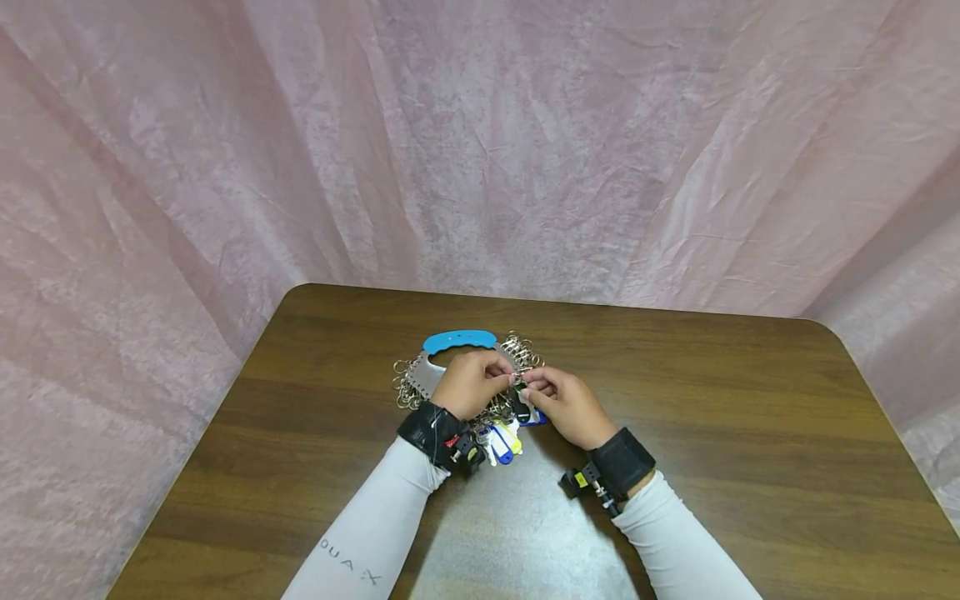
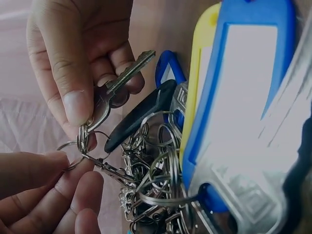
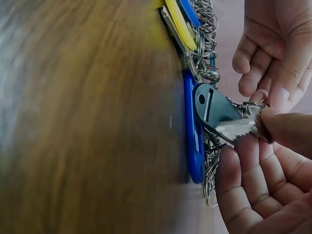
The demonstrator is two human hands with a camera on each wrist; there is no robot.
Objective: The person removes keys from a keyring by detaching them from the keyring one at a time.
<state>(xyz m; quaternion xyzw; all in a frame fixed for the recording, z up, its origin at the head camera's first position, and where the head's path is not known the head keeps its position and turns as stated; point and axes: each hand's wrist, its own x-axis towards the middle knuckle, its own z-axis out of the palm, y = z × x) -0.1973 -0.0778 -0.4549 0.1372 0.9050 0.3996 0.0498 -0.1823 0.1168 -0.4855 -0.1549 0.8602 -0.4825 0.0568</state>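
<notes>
A key holder with a blue handle (image 1: 459, 339) and a grey metal plate (image 1: 426, 377) lies on the table, its edge crowded with clips and rings. My left hand (image 1: 467, 387) is over its right part, thumb and fingertips pinching a split ring (image 2: 68, 167). Opposite it, my right hand (image 1: 572, 408) pinches the head of a metal key (image 2: 130, 73), whose toothed blade points away from the fingers. Key and ring meet between the two hands. A black key tag (image 3: 212, 105) hangs right beside the key, partly behind it in the right wrist view.
Blue tags (image 1: 498, 445) and a yellow tag (image 1: 514, 442) with keys lie at the holder's near side. Several bare rings (image 1: 405, 385) stick out at its left. The brown wooden table (image 1: 735, 417) extends around it, with a pink curtain (image 1: 525, 150) behind.
</notes>
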